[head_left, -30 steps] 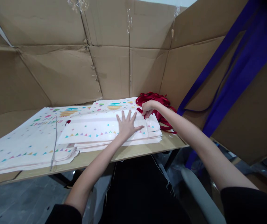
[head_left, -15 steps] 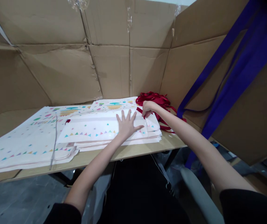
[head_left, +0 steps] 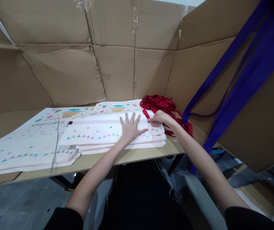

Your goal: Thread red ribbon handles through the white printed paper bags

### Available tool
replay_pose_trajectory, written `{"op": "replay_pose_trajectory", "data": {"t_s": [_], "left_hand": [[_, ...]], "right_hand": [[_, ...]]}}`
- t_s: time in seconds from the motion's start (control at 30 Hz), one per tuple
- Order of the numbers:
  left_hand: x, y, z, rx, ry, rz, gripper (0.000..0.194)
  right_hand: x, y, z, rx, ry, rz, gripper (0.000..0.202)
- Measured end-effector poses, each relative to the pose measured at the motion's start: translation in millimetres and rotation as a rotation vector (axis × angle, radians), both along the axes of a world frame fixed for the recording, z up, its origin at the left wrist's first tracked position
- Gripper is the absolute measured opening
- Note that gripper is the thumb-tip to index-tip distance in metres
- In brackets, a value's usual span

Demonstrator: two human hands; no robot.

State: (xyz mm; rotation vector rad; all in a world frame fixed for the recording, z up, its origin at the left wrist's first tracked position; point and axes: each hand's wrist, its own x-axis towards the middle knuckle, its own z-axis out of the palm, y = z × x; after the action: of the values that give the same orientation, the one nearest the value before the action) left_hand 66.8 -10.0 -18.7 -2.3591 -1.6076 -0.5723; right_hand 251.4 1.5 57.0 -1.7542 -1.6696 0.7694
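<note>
My left hand (head_left: pixel 130 128) lies flat with its fingers spread on a folded white printed sheet (head_left: pixel 96 129), which tops a stack of similar sheets. At the right end of that sheet, my right hand (head_left: pixel 159 118) has its fingers pinched together beside a short red ribbon end (head_left: pixel 146 114); what is between the fingertips is too small to make out. A heap of red ribbon (head_left: pixel 159 103) lies just behind my right hand. Another bit of red (head_left: pixel 70 123) shows at the sheet's left end.
More printed sheets (head_left: pixel 28 140) lie at the left, with a thin grey rod (head_left: pixel 56 143) across them. Cardboard walls (head_left: pixel 115 70) stand behind and at the right. Purple straps (head_left: pixel 223 118) hang at the right, and the table's front edge (head_left: pixel 127 159) is near my body.
My right hand has moved slightly right and down, and more of the red ribbon end shows. My left hand has stayed in place on the sheet.
</note>
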Motion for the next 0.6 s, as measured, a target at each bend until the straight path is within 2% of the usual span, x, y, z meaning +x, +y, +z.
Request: {"op": "replay_pose_trajectory", "data": {"t_s": [0.17, 0.6], "left_hand": [[-0.5, -0.6, 0.7, 0.001, 0.001, 0.004, 0.089], [-0.6, -0.5, -1.4, 0.019, 0.005, 0.004, 0.089]], "right_hand": [[3.0, -16.2, -10.3, -0.037, 0.013, -0.006, 0.032], [-9.6, -11.8, -16.4, -0.040, -0.026, -0.028, 0.033]]}}
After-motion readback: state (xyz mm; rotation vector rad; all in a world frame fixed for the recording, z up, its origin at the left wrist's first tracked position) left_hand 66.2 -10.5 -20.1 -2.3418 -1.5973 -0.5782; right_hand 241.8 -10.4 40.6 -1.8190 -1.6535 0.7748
